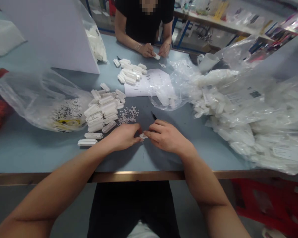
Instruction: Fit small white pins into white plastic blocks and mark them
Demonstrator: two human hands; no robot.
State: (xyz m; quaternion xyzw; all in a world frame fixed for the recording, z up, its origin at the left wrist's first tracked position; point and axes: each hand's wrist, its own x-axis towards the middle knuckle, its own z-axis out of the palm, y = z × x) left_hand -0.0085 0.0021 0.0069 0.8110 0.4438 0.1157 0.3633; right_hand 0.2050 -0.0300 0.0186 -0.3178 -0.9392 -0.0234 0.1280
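My left hand (121,137) and my right hand (166,136) meet at the middle of the blue-grey table (34,155). Their fingertips pinch a small white plastic piece (143,136). A black pointed tool (154,116), possibly a craft knife, sticks out just past my right hand, and its handle is hidden. Left of my hands lies a loose heap of white plastic strips (101,112). A patch of tiny white plastic bits (127,115) sits closer to my fingers.
A co-worker's hands (155,51) work at the far side beside more white strips. A printed sheet (147,82) lies nearby. Clear plastic bags of white parts fill the right side (240,105), and another bag (44,102) lies left. A white mug (207,62) and white panel (64,36) stand beyond.
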